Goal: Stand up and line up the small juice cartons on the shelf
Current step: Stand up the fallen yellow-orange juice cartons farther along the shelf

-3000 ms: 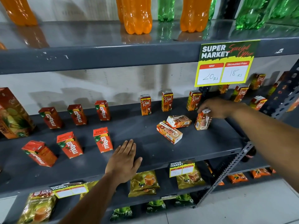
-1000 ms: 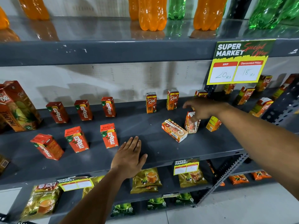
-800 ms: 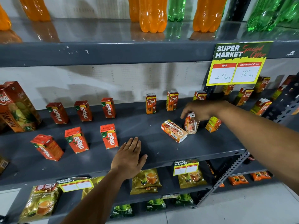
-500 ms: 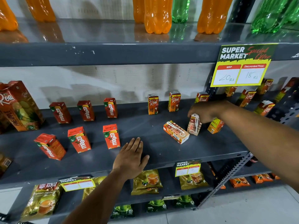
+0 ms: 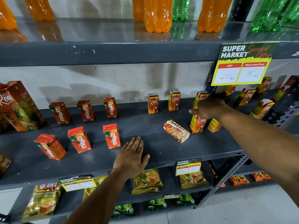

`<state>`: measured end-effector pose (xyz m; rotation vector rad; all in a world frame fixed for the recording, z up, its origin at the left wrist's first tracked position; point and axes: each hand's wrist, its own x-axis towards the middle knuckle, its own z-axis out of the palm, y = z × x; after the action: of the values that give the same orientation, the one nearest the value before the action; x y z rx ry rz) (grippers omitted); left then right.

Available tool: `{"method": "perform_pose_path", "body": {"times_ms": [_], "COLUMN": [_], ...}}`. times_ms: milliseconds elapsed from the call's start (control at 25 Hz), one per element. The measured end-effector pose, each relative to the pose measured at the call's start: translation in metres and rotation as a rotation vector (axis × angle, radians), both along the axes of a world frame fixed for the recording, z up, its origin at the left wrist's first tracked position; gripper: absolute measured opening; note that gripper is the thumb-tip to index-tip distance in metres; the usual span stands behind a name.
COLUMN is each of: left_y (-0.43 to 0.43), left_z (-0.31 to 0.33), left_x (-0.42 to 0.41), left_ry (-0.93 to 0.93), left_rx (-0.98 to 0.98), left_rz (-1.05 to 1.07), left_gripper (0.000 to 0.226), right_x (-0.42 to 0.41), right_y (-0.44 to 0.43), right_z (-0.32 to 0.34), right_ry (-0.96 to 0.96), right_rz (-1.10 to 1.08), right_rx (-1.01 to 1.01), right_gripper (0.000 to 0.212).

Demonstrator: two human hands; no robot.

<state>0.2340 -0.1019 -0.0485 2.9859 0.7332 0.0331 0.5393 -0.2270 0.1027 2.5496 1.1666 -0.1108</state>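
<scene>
My right hand (image 5: 208, 109) is over the top of an upright Real carton (image 5: 197, 124) toward the right end of the shelf (image 5: 145, 152), fingers curled down on it, though I can't tell if they're actually gripping or just resting. Just left of it one carton lying flat (image 5: 176, 130) sits clear of the fingers. My left hand (image 5: 131, 157) is flat and spread near the shelf's front edge, holding nothing.
</scene>
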Motion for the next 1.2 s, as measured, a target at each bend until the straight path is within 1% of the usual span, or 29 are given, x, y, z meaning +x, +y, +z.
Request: {"method": "perform_pose_path", "body": {"times_ms": [120,200,280,360,400,480,600,680,960,1120,1200], "left_y": [0.0,0.0,0.001,0.001,0.001,0.001,0.001,0.0,0.001,0.001,0.001], "left_z": [0.0,-0.001,-0.002,-0.002,-0.002,-0.001,0.001,0.0,-0.001,-0.001,-0.001], "left_x": [0.001,0.001,0.001,0.001,0.001,0.001,0.0,0.0,0.001,0.001,0.001], "left_ry": [0.004,0.011,0.011,0.012,0.012,0.004,0.013,0.018,0.015,0.02,0.022], "left_rx": [-0.005,-0.001,-0.001,0.001,0.001,0.0,-0.004,-0.006,0.003,-0.004,-0.008], "left_rz": [-0.001,0.001,0.002,-0.001,-0.003,-0.005,-0.005,-0.002,-0.003,0.0,-0.001], "left_gripper": [0.086,0.081,0.078,0.078,0.078,0.078,0.074,0.073,0.076,0.073,0.072], "right_x": [-0.002,-0.006,-0.014,-0.03,-0.039,-0.055,-0.076,-0.083,-0.071,-0.064,-0.062], "right_y": [0.0,0.0,0.005,0.017,0.025,0.041,0.055,0.058,0.06,0.058,0.057], "right_z": [-0.001,0.001,0.004,0.004,0.002,-0.011,-0.039,-0.051,-0.043,-0.042,-0.042], "right_ry": [-0.013,-0.034,-0.026,0.073,0.11,0.126,0.219,0.266,0.366,0.373,0.375], "right_rz": [-0.057,-0.045,0.062,0.174,0.207,0.205,0.067,0.018,-0.06,-0.044,0.001], "right_rx": [0.026,0.091,0.218,0.273,0.267,0.252,0.217,0.18,0.178,0.168,0.146], "right_gripper": [0.064,0.067,0.064,0.057,0.054,0.052,0.051,0.054,0.049,0.035,0.035]}}
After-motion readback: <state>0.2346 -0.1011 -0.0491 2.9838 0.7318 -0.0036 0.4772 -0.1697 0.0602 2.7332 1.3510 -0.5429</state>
